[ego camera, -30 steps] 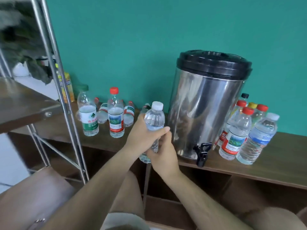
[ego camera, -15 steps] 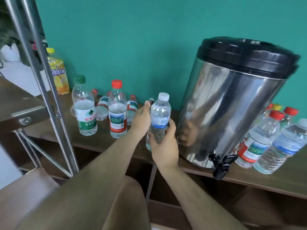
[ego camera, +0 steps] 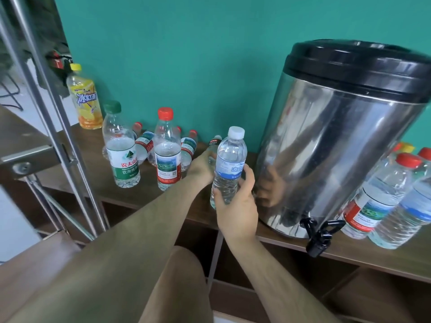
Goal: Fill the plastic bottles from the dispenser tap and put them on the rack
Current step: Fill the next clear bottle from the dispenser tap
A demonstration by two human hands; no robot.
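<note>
So: the counter [ego camera: 384,259] runs along the teal wall and carries everything. The steel dispenser [ego camera: 338,148] stands on its right half with the black lid [ego camera: 359,66] on. The rack [ego camera: 30,157] is at far left: metal posts, brown shelf.

A group of capped bottles [ego camera: 166,155] sits left of the dispenser, some upright, some lying down. More capped ones [ego camera: 377,194] crowd its right side.

The task's bottle [ego camera: 229,164] is upright in mid-air just left of the dispenser, off the counter, well left of the tap [ego camera: 318,236]. Its white cap [ego camera: 236,132] is on. I can't read the fill level through the clear plastic.

The right grip [ego camera: 235,206] is clamped round the bottle's lower body, thumb on the left side, fingers on the right. The left grip [ego camera: 201,169] reaches in behind the bottle towards the ones lying on the counter. Its fingertips are hidden, so I can't tell if it holds anything.

My read: pickup and prep stage, filling not started. Next move needs the cap off, likely by the left grip, then the neck brought under the tap, which overhangs the counter edge.
</note>
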